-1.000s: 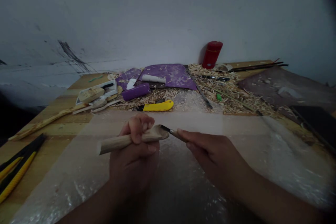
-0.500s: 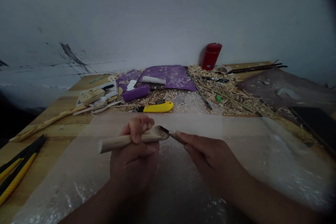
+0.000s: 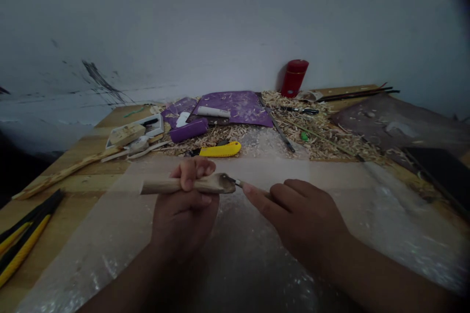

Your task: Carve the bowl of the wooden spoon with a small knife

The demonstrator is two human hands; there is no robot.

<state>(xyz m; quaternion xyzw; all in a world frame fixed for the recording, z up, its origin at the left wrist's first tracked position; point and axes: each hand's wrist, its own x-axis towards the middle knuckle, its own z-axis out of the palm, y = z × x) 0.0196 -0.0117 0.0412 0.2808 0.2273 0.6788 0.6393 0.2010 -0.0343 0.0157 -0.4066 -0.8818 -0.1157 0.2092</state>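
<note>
A pale round wooden stick (image 3: 161, 186) lies roughly level in my left hand (image 3: 187, 210), whose fingers wrap round it from above and below. Its right end is carved, with a hollow in it. My right hand (image 3: 304, 210) is closed on the handle of a small carving tool (image 3: 238, 183), its index finger stretched along the handle. The tool's dark metal tip meets the carved end of the stick. Both hands are above a sheet of clear plastic (image 3: 110, 215) spread over the wooden table.
Wood shavings (image 3: 330, 139) cover the back of the table. Among them are a yellow cutter (image 3: 222, 149), a purple sheet (image 3: 246, 107) and a red container (image 3: 294, 78). Yellow-black pliers (image 3: 31, 234) lie at the left, a dark flat object (image 3: 440, 171) at the right.
The stick has turned and tilted a little, its left end now higher and the hollow more in view. My right hand has rotated, more knuckles showing, and the tool lies flatter.
</note>
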